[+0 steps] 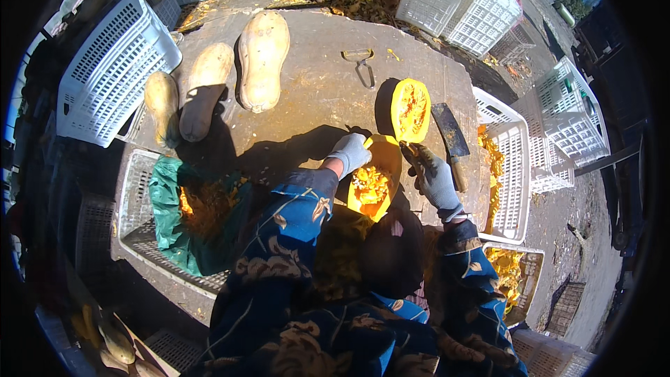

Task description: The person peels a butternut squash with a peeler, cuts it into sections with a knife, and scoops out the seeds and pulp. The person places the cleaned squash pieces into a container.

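My left hand (349, 156), in a pale work glove, grips the far left edge of a peeled squash half (391, 159). A loose clump of seeds and pulp (370, 185) sits in the near end of its hollow. My right hand (434, 180), in a grey glove with dark, soiled fingers, is at this half's right side. Its fingers are bent together near the tip of a second squash half (411, 110); whether they hold something small is unclear. That second half lies cut face up, seeds in place. Right of it rests a cleaver (451, 131), its wooden handle towards me.
On the board (319, 78) lie a Y-shaped peeler (360, 65) and three unpeeled butternut squashes (263, 63). A green bag (167, 220) with orange pulp lines a crate at left. White crates (510, 167) with peelings flank the right side; stacked crates (460, 5) stand beyond.
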The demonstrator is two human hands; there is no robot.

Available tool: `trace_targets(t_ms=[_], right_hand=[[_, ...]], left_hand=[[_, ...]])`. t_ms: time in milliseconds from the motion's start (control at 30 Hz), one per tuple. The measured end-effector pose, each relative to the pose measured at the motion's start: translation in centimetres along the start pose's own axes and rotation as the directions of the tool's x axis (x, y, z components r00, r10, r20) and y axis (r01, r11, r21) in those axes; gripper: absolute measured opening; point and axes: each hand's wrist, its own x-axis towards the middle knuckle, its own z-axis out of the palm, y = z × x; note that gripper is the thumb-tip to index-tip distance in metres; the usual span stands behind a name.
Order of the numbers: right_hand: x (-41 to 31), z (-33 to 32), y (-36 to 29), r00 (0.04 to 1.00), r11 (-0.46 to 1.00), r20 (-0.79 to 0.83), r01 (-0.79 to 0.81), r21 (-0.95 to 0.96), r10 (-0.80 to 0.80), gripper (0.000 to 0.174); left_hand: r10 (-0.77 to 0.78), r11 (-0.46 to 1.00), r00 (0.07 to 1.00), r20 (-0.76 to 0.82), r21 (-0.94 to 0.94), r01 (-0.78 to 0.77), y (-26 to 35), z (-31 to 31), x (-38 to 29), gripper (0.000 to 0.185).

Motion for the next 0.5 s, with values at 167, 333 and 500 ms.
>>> trace_targets(t_ms=[167, 333, 500], right_hand=[[0.4, 0.7, -4.1, 0.987, 0.988, 0.134, -0.106, 0.114, 0.090, 0.035], [1.2, 6.6, -8.4, 0.959, 0.959, 0.207, 0.141, 0.247, -0.195, 0.037], [1.6, 11.4, -13.2, 0.921, 0.966, 0.313, 0.184, 0.182, -0.234, 0.033]], left_hand=[[-0.083, 0.988, 0.987, -0.140, -0.140, 0.064, -1.6, -5.4, -2.0, 0.037], [-0.049, 0.949, 0.877, -0.479, -0.295, -0.108, -8.6, -13.0, -8.0, 0.036], [-0.253, 0.734, 0.748, -0.613, -0.625, -0.265, -11.3, -19.4, -18.4, 0.033]])
